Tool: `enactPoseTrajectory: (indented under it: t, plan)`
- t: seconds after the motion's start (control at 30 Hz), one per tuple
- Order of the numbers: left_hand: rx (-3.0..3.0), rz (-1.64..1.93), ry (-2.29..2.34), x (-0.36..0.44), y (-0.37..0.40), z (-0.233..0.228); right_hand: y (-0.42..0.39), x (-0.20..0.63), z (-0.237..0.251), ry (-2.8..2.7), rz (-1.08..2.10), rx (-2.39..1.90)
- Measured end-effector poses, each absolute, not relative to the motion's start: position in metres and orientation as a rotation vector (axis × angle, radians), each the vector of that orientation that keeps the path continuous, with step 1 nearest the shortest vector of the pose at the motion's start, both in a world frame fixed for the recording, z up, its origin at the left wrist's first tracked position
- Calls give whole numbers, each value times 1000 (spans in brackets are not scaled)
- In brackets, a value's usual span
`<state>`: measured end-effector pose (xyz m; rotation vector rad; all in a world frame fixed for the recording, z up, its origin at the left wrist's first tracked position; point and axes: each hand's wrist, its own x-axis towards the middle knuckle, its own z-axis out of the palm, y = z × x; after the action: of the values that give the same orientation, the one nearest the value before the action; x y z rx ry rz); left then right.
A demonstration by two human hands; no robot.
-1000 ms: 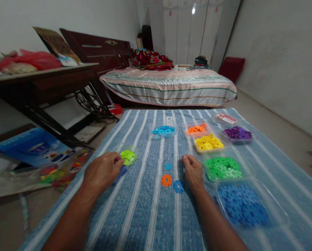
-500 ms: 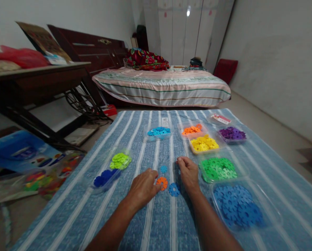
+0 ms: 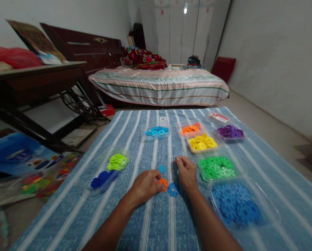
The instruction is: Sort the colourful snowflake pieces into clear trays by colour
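Three loose discs [image 3: 172,189] between two hands.

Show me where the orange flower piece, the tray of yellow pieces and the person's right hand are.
orange flower piece [image 3: 163,182], head view, on its visible right half beside the fingertips.
tray of yellow pieces [image 3: 190,149], head view, near-left rim.
right hand [image 3: 186,172], head view, back of the hand.

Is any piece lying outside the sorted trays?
Yes. Three pieces lie loose on the cloth: an orange piece under the left hand, a blue piece, and a light blue piece.
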<state>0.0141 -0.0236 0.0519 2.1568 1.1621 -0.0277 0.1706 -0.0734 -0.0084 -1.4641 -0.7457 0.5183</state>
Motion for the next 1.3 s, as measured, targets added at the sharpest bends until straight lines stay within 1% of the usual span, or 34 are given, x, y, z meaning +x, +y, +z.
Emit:
enactPoseTrajectory:
  t: [0.13,0.3,0.4,0.5,0.6,0.73,0.8,0.87,1.0,1.13,1.23,1.3]
  plan:
    - [2209,-24,1154,20,-24,53,-73,171,-8,-748,523,-1455]
    - [1874,35,1028,10,-8,50,-72,170,-6,-730,529,-1453]
    - [1762,45,1020,11,6,60,-72,170,-5,-737,521,-1456]
    - [1781,105,1026,31,19,77,-71,170,-4,-748,518,-1456]
    - [1738,271,1013,70,32,96,-71,169,-4,-751,533,-1446]
    - [1472,639,914,131,46,118,-70,169,-5,-739,530,-1436]
    - [1367,831,929,150,48,121,-70,169,-5,-743,524,-1432]
    - [1384,882,973,156,49,115,-70,170,-5,-743,518,-1428]
    - [1753,672,1061,129,47,90,-70,171,-5,-733,517,-1443]
    - [2277,338,1228,87,42,72,-71,172,-4,-723,535,-1454]
    - [2436,47,1304,65,34,68,-72,172,-3,-717,548,-1449]
    - [2462,-78,1287,57,28,66,-73,172,-3,-718,547,-1451]
